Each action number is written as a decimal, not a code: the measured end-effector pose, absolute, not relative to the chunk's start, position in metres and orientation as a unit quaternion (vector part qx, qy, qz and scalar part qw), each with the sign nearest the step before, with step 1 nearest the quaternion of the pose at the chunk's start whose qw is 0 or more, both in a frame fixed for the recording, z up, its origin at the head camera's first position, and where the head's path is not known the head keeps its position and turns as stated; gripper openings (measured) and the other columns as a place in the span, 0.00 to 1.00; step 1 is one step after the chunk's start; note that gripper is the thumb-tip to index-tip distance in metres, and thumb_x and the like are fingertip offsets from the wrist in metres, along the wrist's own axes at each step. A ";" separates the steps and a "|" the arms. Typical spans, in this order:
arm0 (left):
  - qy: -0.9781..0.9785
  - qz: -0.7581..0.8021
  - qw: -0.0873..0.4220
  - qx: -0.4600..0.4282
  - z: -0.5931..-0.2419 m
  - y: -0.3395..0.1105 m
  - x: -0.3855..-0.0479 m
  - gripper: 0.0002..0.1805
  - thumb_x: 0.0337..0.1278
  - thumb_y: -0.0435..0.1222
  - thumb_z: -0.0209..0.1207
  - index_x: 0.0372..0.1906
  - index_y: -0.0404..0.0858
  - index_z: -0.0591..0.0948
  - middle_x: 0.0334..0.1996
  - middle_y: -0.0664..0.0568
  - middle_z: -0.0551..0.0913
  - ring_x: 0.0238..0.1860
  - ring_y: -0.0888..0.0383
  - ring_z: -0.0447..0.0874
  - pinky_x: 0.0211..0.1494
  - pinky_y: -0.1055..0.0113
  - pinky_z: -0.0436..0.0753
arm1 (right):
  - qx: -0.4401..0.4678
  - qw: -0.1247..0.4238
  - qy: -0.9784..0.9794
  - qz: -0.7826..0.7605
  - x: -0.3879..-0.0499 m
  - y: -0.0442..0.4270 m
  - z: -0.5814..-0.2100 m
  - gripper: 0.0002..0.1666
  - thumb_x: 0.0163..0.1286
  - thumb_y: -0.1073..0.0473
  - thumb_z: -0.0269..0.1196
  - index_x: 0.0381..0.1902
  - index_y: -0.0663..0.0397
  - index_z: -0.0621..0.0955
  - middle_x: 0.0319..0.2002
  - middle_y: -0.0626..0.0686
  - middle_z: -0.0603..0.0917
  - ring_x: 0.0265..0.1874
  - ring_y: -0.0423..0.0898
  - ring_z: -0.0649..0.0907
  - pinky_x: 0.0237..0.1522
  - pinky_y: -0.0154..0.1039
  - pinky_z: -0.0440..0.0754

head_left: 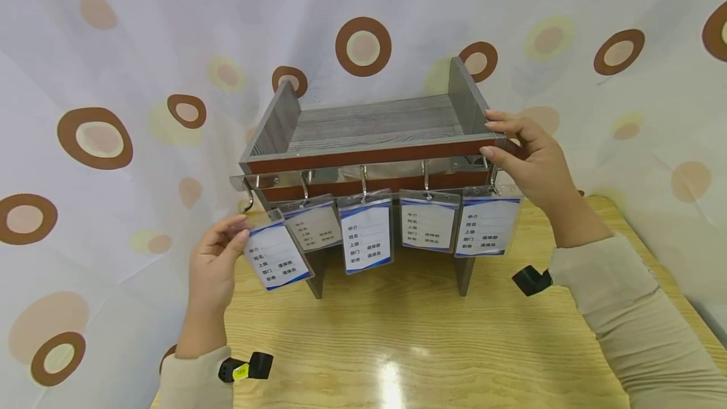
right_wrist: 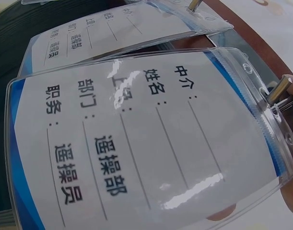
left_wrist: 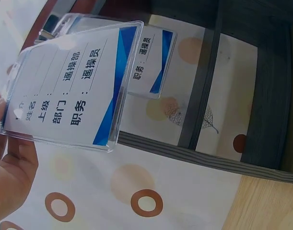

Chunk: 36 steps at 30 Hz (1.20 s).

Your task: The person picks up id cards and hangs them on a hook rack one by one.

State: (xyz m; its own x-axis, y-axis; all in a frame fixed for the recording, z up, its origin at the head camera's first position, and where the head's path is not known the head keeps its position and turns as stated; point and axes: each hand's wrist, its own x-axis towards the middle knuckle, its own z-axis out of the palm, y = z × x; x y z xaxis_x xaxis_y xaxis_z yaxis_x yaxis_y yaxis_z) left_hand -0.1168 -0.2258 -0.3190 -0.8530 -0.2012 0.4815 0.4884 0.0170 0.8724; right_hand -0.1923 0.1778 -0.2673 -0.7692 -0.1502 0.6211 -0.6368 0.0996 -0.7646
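In the head view my left hand (head_left: 216, 264) pinches a clear-sleeved name badge (head_left: 277, 254) by its upper left corner. The badge is tilted, just below and beside the leftmost hook (head_left: 248, 196), which carries nothing. The left wrist view shows this badge (left_wrist: 69, 88) close up, partly covering another one behind it. My right hand (head_left: 531, 156) grips the front right corner of a grey wooden shelf (head_left: 375, 122), thumb in front. Other badges hang from the metal hook rail (head_left: 335, 174): the rightmost badge (head_left: 488, 223) hangs just below this hand and fills the right wrist view.
The shelf stands on a light wood table (head_left: 397, 333) against a white cloth (head_left: 130, 24) with brown and yellow circles. Hanging badges include one at the middle (head_left: 367, 235) and one right of it (head_left: 428, 223). Dark side panels (head_left: 464, 273) support the shelf.
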 end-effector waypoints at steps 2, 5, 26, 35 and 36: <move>-0.674 -0.689 0.250 -0.092 -0.318 -0.227 -0.118 0.12 0.51 0.22 0.51 0.38 0.37 0.80 0.31 0.52 0.76 0.29 0.61 0.70 0.31 0.76 0.71 | 0.276 0.199 -0.715 0.610 -0.193 0.178 -0.267 0.18 0.57 0.76 0.54 0.47 0.68 0.72 0.56 0.53 0.68 0.56 0.45 0.65 0.50 0.27 0.66; -0.681 -0.686 0.245 -0.065 -0.316 -0.228 -0.120 0.12 0.52 0.22 0.50 0.39 0.36 0.79 0.31 0.52 0.74 0.29 0.60 0.69 0.30 0.76 0.72 | 0.277 0.201 -0.719 0.605 -0.193 0.178 -0.268 0.18 0.57 0.76 0.54 0.47 0.67 0.72 0.56 0.53 0.68 0.57 0.45 0.65 0.50 0.27 0.65; -0.644 -0.725 0.242 -0.033 -0.310 -0.234 -0.129 0.09 0.53 0.24 0.51 0.37 0.33 0.79 0.31 0.51 0.75 0.31 0.60 0.71 0.31 0.75 0.74 | 0.265 0.204 -0.738 0.587 -0.193 0.179 -0.268 0.19 0.57 0.75 0.54 0.48 0.66 0.72 0.56 0.52 0.68 0.57 0.45 0.65 0.51 0.28 0.65; -0.668 -0.710 0.224 -0.002 -0.306 -0.235 -0.129 0.10 0.53 0.24 0.51 0.38 0.34 0.80 0.29 0.51 0.73 0.29 0.60 0.69 0.30 0.76 0.73 | 0.264 0.201 -0.735 0.591 -0.194 0.179 -0.268 0.19 0.57 0.74 0.55 0.48 0.65 0.72 0.56 0.53 0.68 0.57 0.44 0.65 0.51 0.28 0.65; -0.671 -0.706 0.224 0.001 -0.306 -0.235 -0.129 0.10 0.52 0.25 0.52 0.38 0.34 0.80 0.29 0.51 0.73 0.29 0.60 0.68 0.30 0.76 0.73 | 0.265 0.201 -0.734 0.592 -0.194 0.179 -0.268 0.19 0.57 0.74 0.55 0.48 0.65 0.72 0.56 0.53 0.68 0.57 0.44 0.65 0.51 0.28 0.65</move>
State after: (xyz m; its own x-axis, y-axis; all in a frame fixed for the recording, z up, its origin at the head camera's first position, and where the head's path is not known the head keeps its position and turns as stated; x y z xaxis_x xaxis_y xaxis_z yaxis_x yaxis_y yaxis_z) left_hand -0.1294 -0.2349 -0.3055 -0.8994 -0.3183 0.2997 0.3154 0.0020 0.9489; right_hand -0.1938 0.1793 -0.2684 -0.7789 -0.1508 0.6087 -0.6268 0.1591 -0.7627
